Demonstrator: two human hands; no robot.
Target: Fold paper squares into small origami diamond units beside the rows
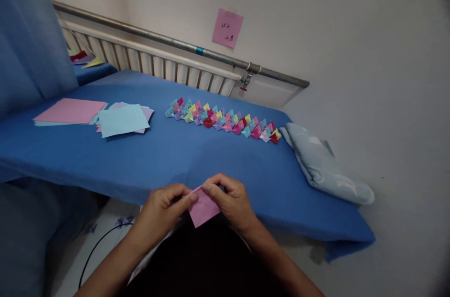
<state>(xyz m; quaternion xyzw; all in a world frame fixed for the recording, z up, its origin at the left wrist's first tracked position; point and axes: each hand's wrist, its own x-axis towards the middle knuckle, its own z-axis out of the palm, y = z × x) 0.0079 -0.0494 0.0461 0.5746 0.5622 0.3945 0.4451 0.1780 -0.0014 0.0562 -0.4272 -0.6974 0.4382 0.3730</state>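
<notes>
A small folded piece of pink paper is pinched between both hands, just off the near edge of the blue-covered table. My left hand grips its upper left corner between thumb and fingers. At the top right edge, my right hand holds the paper with the thumb on its face. Beyond my hands, several folded paper pieces in many colours stand in close rows on the table. Flat light-blue sheets lie over other sheets to the left, beside a pink sheet.
The blue cloth covers the long table. A rolled light-blue blanket lies at its right end. Behind run a white radiator and a metal pipe; a pink note is on the wall. A blue curtain hangs left.
</notes>
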